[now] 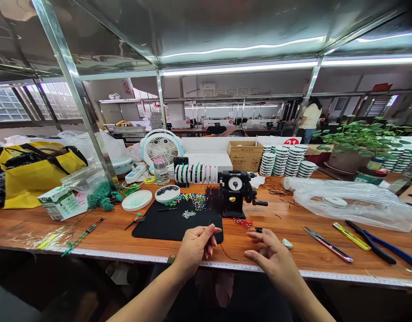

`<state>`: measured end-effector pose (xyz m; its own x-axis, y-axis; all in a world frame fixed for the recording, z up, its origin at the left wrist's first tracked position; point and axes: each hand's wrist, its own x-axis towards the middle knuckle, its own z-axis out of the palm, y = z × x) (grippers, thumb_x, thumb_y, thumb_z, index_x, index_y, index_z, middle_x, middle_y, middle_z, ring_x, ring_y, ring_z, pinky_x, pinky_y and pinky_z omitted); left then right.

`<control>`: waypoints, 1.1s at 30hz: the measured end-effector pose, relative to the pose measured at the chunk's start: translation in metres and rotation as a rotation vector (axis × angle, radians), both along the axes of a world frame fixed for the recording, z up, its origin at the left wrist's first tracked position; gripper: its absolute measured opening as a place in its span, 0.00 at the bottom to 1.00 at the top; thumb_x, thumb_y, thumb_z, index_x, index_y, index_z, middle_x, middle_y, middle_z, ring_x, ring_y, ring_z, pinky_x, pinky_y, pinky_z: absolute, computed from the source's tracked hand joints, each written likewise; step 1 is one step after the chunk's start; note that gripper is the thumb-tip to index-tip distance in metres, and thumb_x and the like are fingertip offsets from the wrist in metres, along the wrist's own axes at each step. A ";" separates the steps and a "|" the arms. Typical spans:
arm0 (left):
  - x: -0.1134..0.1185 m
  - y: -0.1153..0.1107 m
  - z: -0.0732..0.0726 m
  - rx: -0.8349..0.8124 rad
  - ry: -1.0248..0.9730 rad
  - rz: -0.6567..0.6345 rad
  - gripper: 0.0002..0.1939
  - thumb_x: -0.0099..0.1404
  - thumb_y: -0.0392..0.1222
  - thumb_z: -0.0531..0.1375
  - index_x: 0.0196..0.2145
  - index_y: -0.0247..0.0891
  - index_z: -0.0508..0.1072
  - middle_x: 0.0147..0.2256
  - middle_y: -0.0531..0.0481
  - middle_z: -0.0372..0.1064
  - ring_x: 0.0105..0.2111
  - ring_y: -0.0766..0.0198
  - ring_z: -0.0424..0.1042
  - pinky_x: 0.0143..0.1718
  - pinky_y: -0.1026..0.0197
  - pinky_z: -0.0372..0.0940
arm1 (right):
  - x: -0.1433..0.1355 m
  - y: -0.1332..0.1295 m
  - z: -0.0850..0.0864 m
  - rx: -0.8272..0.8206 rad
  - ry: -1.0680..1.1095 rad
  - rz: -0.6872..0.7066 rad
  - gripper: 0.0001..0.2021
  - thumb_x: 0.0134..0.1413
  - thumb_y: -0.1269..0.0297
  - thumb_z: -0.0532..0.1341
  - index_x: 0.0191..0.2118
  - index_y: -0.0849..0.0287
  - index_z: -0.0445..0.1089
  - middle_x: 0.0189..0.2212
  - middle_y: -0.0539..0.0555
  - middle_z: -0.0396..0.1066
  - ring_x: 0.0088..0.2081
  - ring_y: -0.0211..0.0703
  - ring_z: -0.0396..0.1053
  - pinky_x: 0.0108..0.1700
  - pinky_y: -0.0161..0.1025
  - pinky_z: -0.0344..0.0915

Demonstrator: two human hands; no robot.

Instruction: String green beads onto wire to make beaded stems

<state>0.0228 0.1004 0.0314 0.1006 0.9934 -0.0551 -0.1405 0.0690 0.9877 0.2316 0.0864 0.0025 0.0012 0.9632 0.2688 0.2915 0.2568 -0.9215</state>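
Near the front edge of the black mat (152, 227), the left hand (195, 245) presses thumb and fingertips together; whether they pinch anything, I cannot tell. Just rightward lies a dark thread (228, 255). Angled inward over the surface (315, 261), the right hand (275, 256) spreads, thumb apart from fingers, beside a white piece (287, 243); bare wood stretches beyond.

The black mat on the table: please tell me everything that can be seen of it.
The black mat is thin and matte, perhaps cloth or rubber, with rounded near corners. It lies flat on the wooden-looking table, left of the black crank machine. Coloured beads and a pale snowflake-like piece rest on it; a white dish of black beads sits at its far-left corner. The left hand hides part of its near-right side; contact is unclear.
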 end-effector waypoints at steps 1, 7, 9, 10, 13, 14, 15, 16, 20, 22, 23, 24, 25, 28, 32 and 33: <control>0.004 -0.002 0.000 0.017 0.031 -0.023 0.22 0.56 0.56 0.60 0.25 0.30 0.76 0.17 0.53 0.62 0.14 0.74 0.56 0.15 0.68 0.46 | -0.003 -0.002 0.006 0.027 -0.013 -0.026 0.17 0.43 0.53 0.66 0.38 0.57 0.73 0.33 0.53 0.62 0.28 0.40 0.61 0.26 0.36 0.58; 0.033 -0.016 -0.006 0.115 0.114 -0.170 0.24 0.61 0.57 0.55 0.26 0.32 0.76 0.14 0.56 0.56 0.14 0.72 0.53 0.16 0.67 0.48 | -0.026 -0.006 0.031 -0.158 0.066 0.315 0.13 0.49 0.53 0.63 0.27 0.58 0.76 0.26 0.52 0.66 0.32 0.43 0.64 0.37 0.39 0.59; 0.028 -0.013 -0.005 0.163 0.286 -0.195 0.26 0.64 0.57 0.50 0.32 0.32 0.77 0.15 0.54 0.59 0.14 0.71 0.55 0.16 0.67 0.51 | -0.030 -0.005 0.029 -0.181 0.165 0.323 0.15 0.50 0.52 0.62 0.25 0.59 0.76 0.26 0.52 0.67 0.33 0.43 0.64 0.38 0.39 0.58; 0.021 -0.008 -0.003 0.228 0.462 -0.181 0.26 0.65 0.56 0.48 0.35 0.32 0.77 0.18 0.53 0.62 0.16 0.69 0.59 0.18 0.66 0.55 | -0.031 -0.005 0.027 -0.170 0.178 0.291 0.15 0.49 0.52 0.62 0.24 0.59 0.75 0.25 0.51 0.65 0.31 0.42 0.63 0.37 0.38 0.57; -0.013 0.014 0.004 0.453 1.034 0.015 0.19 0.65 0.48 0.52 0.48 0.35 0.71 0.33 0.47 0.71 0.31 0.61 0.70 0.35 0.61 0.64 | -0.028 -0.006 0.024 -0.111 0.119 0.158 0.14 0.47 0.54 0.63 0.22 0.59 0.75 0.21 0.47 0.57 0.27 0.37 0.56 0.32 0.37 0.52; -0.026 0.023 0.005 0.457 1.102 0.066 0.19 0.64 0.44 0.53 0.50 0.33 0.69 0.37 0.42 0.70 0.37 0.57 0.70 0.41 0.57 0.63 | -0.027 -0.007 0.023 -0.096 0.101 0.129 0.13 0.47 0.55 0.63 0.22 0.59 0.75 0.20 0.47 0.55 0.26 0.37 0.55 0.31 0.37 0.50; -0.038 0.032 0.006 0.450 1.170 0.103 0.17 0.64 0.39 0.52 0.48 0.30 0.69 0.41 0.37 0.69 0.42 0.53 0.69 0.45 0.52 0.60 | -0.026 -0.007 0.023 -0.087 0.091 0.115 0.13 0.48 0.55 0.63 0.21 0.59 0.74 0.20 0.47 0.54 0.26 0.37 0.54 0.31 0.37 0.50; -0.047 0.040 0.006 0.438 1.231 0.108 0.16 0.63 0.36 0.52 0.46 0.29 0.71 0.42 0.35 0.69 0.43 0.50 0.68 0.47 0.50 0.59 | -0.026 -0.008 0.024 -0.087 0.086 0.111 0.13 0.48 0.56 0.63 0.21 0.59 0.74 0.20 0.47 0.54 0.26 0.37 0.54 0.31 0.36 0.49; -0.064 0.058 0.001 0.411 1.387 0.077 0.14 0.62 0.34 0.51 0.44 0.31 0.72 0.40 0.36 0.72 0.44 0.50 0.70 0.47 0.51 0.60 | -0.029 -0.011 0.025 -0.120 0.076 0.140 0.12 0.48 0.59 0.62 0.21 0.59 0.74 0.21 0.48 0.56 0.26 0.37 0.55 0.31 0.36 0.50; -0.064 0.060 -0.001 0.405 1.429 0.063 0.14 0.63 0.36 0.51 0.44 0.33 0.71 0.41 0.38 0.73 0.43 0.51 0.71 0.46 0.53 0.61 | -0.030 -0.012 0.026 -0.132 0.080 0.148 0.11 0.48 0.60 0.63 0.21 0.60 0.74 0.21 0.48 0.58 0.27 0.37 0.56 0.31 0.36 0.51; -0.064 0.060 -0.001 0.402 1.443 0.058 0.14 0.64 0.36 0.50 0.44 0.34 0.71 0.41 0.38 0.73 0.43 0.51 0.71 0.46 0.53 0.61 | -0.030 -0.013 0.027 -0.134 0.081 0.149 0.10 0.47 0.61 0.63 0.21 0.60 0.74 0.21 0.48 0.58 0.27 0.37 0.57 0.31 0.36 0.51; -0.064 0.060 -0.001 0.400 1.454 0.052 0.14 0.64 0.36 0.50 0.44 0.34 0.71 0.41 0.39 0.73 0.43 0.51 0.71 0.45 0.54 0.61 | -0.030 -0.013 0.027 -0.137 0.081 0.149 0.10 0.47 0.61 0.63 0.21 0.60 0.74 0.21 0.48 0.58 0.27 0.37 0.57 0.31 0.36 0.52; -0.064 0.059 0.000 0.398 1.460 0.048 0.14 0.64 0.36 0.50 0.44 0.35 0.71 0.42 0.39 0.73 0.43 0.52 0.71 0.45 0.54 0.61 | -0.030 -0.014 0.027 -0.140 0.081 0.148 0.10 0.47 0.61 0.63 0.21 0.60 0.74 0.21 0.48 0.59 0.27 0.37 0.57 0.31 0.36 0.52; -0.065 0.059 0.002 0.380 1.467 0.038 0.14 0.64 0.37 0.50 0.44 0.36 0.70 0.41 0.40 0.74 0.43 0.52 0.72 0.43 0.55 0.62 | -0.030 -0.014 0.028 -0.146 0.082 0.148 0.10 0.47 0.62 0.63 0.21 0.60 0.74 0.21 0.48 0.59 0.27 0.37 0.58 0.31 0.36 0.52; -0.065 0.064 0.004 0.343 1.457 0.045 0.13 0.63 0.38 0.52 0.44 0.37 0.69 0.37 0.40 0.75 0.38 0.50 0.73 0.38 0.54 0.62 | -0.031 -0.014 0.027 -0.144 0.080 0.158 0.09 0.46 0.62 0.64 0.22 0.60 0.75 0.21 0.48 0.60 0.27 0.37 0.58 0.31 0.36 0.52; -0.065 0.066 0.004 0.337 1.449 0.046 0.12 0.63 0.39 0.52 0.43 0.38 0.69 0.36 0.40 0.75 0.38 0.49 0.73 0.37 0.54 0.62 | -0.031 -0.014 0.027 -0.143 0.076 0.160 0.09 0.46 0.61 0.64 0.22 0.60 0.75 0.21 0.48 0.59 0.27 0.37 0.58 0.31 0.36 0.52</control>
<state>-0.0423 0.1664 0.0352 0.1294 0.9802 0.1500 0.9583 -0.1625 0.2350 0.2003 0.0723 0.0295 -0.1397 0.9810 0.1345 0.1862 0.1594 -0.9695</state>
